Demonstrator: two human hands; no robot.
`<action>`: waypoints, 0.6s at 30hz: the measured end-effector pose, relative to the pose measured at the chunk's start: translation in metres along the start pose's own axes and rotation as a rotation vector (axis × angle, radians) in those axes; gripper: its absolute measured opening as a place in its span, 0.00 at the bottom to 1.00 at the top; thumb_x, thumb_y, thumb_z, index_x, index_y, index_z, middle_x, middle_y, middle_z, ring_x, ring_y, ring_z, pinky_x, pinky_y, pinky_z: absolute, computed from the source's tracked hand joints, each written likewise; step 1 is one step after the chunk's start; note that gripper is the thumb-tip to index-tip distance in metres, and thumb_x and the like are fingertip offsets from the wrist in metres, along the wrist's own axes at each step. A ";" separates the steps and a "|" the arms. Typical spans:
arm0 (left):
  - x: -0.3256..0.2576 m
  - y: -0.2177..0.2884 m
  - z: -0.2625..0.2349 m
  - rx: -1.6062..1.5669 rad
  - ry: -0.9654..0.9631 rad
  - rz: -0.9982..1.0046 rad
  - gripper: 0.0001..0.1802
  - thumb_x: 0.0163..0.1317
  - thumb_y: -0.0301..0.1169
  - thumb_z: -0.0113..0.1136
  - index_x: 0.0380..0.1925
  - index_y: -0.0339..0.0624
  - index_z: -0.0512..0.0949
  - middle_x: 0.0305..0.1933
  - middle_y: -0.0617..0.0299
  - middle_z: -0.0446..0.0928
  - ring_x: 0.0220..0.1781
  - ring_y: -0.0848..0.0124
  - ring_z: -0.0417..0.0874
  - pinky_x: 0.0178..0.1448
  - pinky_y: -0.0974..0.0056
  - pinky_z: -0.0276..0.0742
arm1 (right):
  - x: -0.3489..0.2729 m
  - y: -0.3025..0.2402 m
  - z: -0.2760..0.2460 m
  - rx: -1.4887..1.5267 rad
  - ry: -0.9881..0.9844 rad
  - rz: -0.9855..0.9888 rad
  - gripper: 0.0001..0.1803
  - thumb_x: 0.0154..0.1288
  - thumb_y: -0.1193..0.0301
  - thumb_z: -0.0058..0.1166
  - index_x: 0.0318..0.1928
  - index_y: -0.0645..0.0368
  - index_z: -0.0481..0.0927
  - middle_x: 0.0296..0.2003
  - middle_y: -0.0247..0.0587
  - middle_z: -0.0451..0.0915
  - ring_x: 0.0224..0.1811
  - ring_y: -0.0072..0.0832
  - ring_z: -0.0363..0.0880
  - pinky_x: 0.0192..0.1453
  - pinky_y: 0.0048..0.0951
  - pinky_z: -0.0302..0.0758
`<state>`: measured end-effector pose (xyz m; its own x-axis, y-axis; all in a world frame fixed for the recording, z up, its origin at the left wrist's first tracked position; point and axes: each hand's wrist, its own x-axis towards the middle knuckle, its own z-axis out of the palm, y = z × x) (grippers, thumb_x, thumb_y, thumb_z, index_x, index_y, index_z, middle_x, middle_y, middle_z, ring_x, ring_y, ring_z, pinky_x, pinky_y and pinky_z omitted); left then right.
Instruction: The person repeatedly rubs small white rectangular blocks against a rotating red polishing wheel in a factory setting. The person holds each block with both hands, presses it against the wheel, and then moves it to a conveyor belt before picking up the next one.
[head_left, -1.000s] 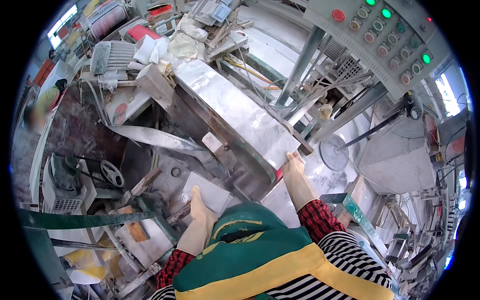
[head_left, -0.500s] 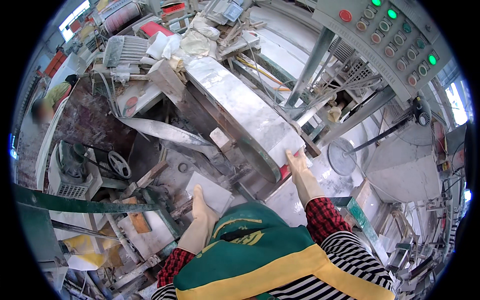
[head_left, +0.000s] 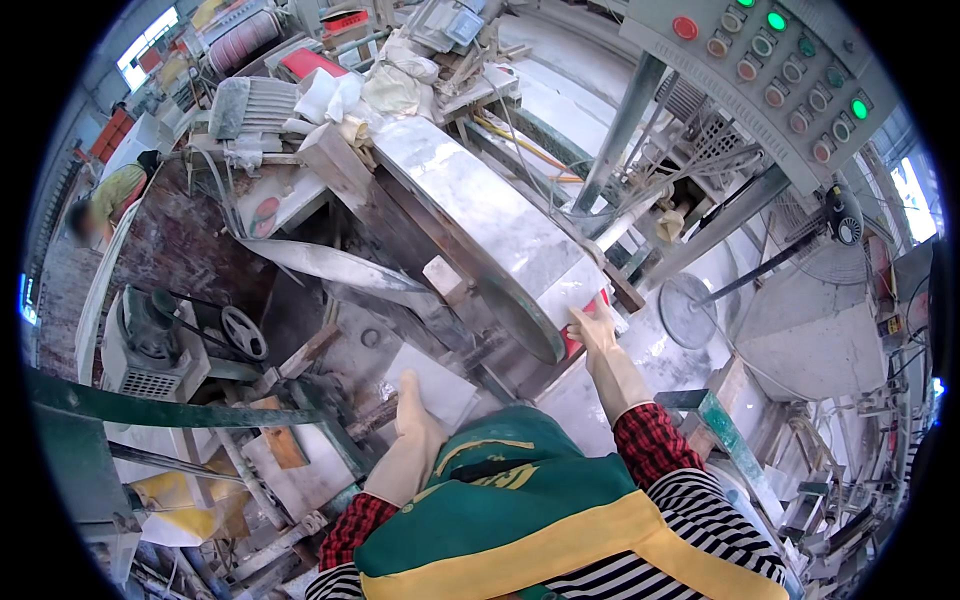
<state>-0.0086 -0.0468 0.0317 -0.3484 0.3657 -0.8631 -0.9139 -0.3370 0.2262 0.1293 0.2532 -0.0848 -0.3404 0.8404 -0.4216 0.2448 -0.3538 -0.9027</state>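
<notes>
My left hand (head_left: 412,430), in a cream glove, grips a flat, pale, square tile (head_left: 437,383) by its near-left edge, thumb on top. The tile lies tilted just in front of my green apron (head_left: 480,490). My right hand (head_left: 598,335), gloved alike, is at the near end of a long belt machine (head_left: 470,210) with a whitish top. Its fingers are bent against a red part (head_left: 574,335) at that end; whatever they hold is hidden. A pale slab-like piece (head_left: 568,288) lies on the machine top just beyond these fingers.
A grey control panel (head_left: 750,80) with lit green buttons hangs at upper right. A pedestal fan (head_left: 842,225) stands below it. At left are a motor with a pulley wheel (head_left: 243,333) and a green metal bar (head_left: 180,408). Another person (head_left: 115,190) bends at far left.
My right hand has drawn slightly back along the machine's end, its fingers more bent, with more of the red part showing. The left hand and tile have shifted slightly right in the view.
</notes>
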 end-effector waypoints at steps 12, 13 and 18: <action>0.027 0.005 -0.014 0.041 -0.051 -0.020 0.31 0.72 0.59 0.51 0.62 0.50 0.74 0.61 0.54 0.79 0.60 0.47 0.80 0.65 0.31 0.71 | -0.003 0.002 -0.007 -0.115 0.153 -0.202 0.37 0.63 0.70 0.66 0.72 0.57 0.68 0.31 0.39 0.81 0.22 0.22 0.78 0.23 0.27 0.76; 0.028 0.004 -0.015 0.047 -0.054 -0.020 0.31 0.72 0.59 0.51 0.63 0.50 0.73 0.62 0.54 0.79 0.60 0.47 0.80 0.65 0.31 0.71 | 0.001 0.008 -0.011 -0.159 0.165 -0.276 0.36 0.63 0.70 0.65 0.71 0.58 0.69 0.31 0.38 0.81 0.23 0.21 0.77 0.24 0.26 0.75; 0.057 0.002 -0.045 0.029 -0.177 0.040 0.31 0.74 0.56 0.50 0.65 0.46 0.72 0.64 0.50 0.77 0.62 0.46 0.79 0.66 0.31 0.71 | -0.053 -0.029 0.023 -0.466 -0.030 -0.486 0.33 0.61 0.67 0.64 0.67 0.58 0.73 0.32 0.41 0.83 0.35 0.26 0.81 0.42 0.30 0.78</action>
<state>-0.0209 -0.0653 -0.0374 -0.4131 0.5003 -0.7609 -0.9035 -0.3298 0.2737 0.1194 0.2098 -0.0383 -0.5339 0.8454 0.0151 0.4214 0.2815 -0.8621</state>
